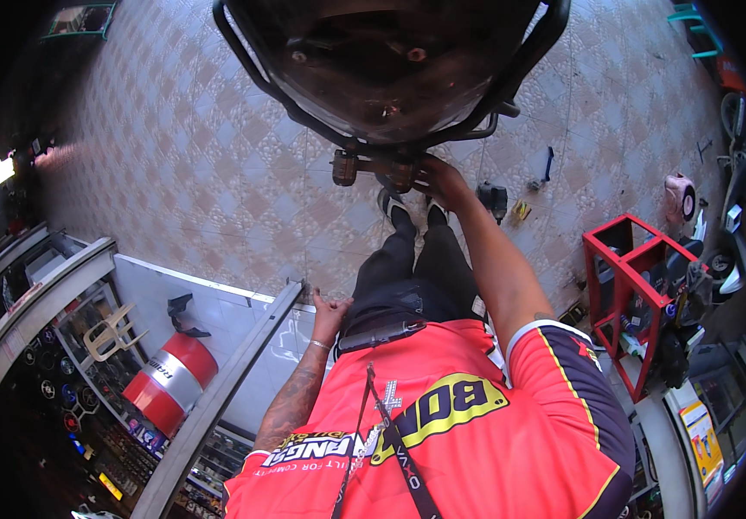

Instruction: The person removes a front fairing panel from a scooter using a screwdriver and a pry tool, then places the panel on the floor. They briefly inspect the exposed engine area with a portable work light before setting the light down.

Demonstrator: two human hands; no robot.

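Observation:
A dark, glossy vehicle front (373, 78) with a black tubular bar (304, 118) fills the top middle. Two small boxy pieces that look like auxiliary lights hang below the bar, a left light (343, 168) and a right light (400, 176). My right hand (442, 182) reaches up to the right light and grips it from its right side; some fingers are hidden behind it. Down by my waist, my left hand (331, 310) holds nothing, its fingers apart, close to the end of a metal-edged counter (282, 303).
On the tiled floor (191, 164) lie a black power tool (493, 201), a small yellow item (521, 211) and a blue-handled tool (548, 164). A red metal stand (624, 259) is at the right, near a pink round device (679, 197). At the lower left is a red-and-white drum (171, 383).

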